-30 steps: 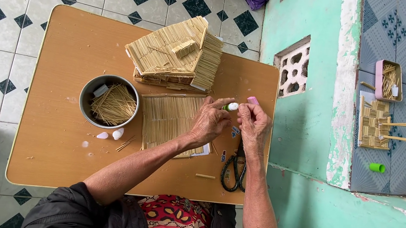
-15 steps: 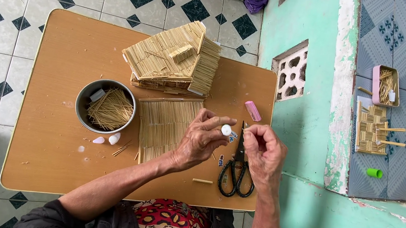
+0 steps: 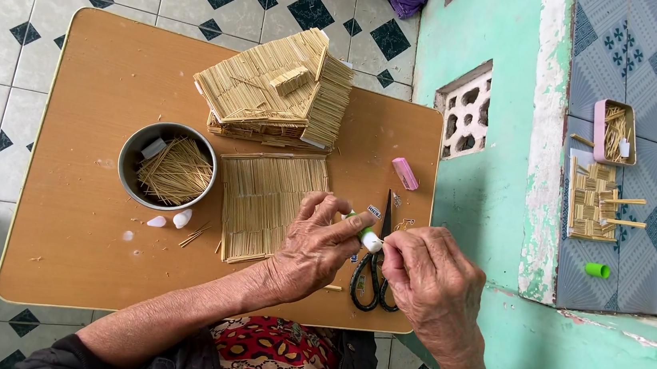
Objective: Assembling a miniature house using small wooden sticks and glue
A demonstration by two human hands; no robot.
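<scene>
left hand curled tight around a small white glue tube, held just above the black scissors on the wooden table. right hand pinching at the tube's tip with thumb and fingers, otherwise loosely closed. flat toothpick mat just beside the left hand; metal bowl of toothpicks farther left.
</scene>
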